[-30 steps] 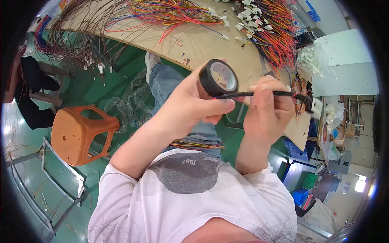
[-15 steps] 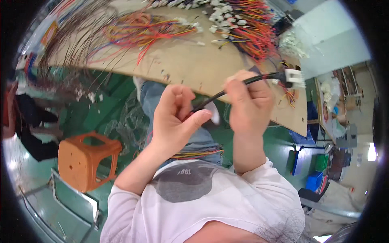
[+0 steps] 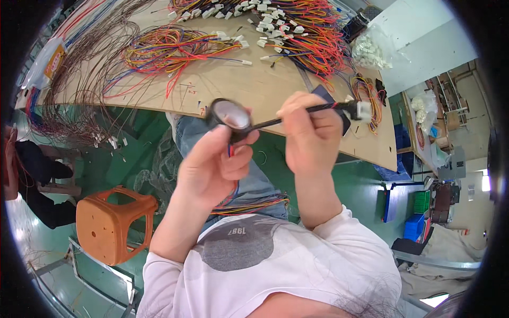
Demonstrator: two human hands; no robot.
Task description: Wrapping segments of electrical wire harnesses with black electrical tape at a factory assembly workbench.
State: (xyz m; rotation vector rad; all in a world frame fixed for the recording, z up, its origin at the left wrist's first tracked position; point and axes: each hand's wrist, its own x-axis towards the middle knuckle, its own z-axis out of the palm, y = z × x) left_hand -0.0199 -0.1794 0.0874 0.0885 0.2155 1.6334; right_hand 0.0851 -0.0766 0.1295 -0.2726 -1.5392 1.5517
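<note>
Tape roll [image 3: 229, 115] back up, left hand [image 3: 214, 161] lifted

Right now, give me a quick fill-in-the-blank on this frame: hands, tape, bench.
1. The left hand holds a roll of ____ tape.
2. The right hand grips a taped wire bundle ending in a ____ connector.
3. The stool on the green floor is ____.

Missing words: black; white; orange

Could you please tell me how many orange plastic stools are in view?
1: the orange stool stands on the green floor, lower left of the left hand. Others may be hidden.
</note>
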